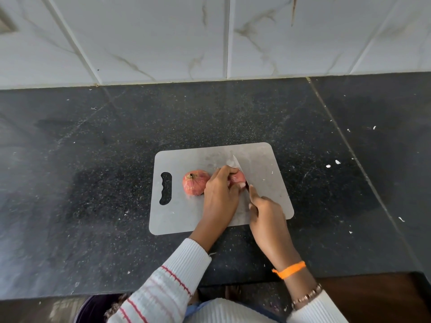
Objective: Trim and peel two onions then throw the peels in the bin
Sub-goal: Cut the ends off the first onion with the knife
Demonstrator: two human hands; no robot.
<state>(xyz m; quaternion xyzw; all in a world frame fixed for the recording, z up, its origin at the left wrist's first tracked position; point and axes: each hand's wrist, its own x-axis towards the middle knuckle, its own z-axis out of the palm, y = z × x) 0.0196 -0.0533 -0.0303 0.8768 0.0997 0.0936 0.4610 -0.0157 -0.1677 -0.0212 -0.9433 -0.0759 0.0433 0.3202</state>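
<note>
Our left hand (220, 191) pinning one onion (239, 178) on the cutting board (177, 217), our right hand (265, 210) gripping the knife (235, 163) against it, second onion (194, 182) just beside.

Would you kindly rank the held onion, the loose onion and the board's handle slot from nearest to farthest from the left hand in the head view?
1. Held onion: under the left hand fingers.
2. Loose onion: just left, touching or nearly.
3. Handle slot: farther left, at the board's edge.
</note>
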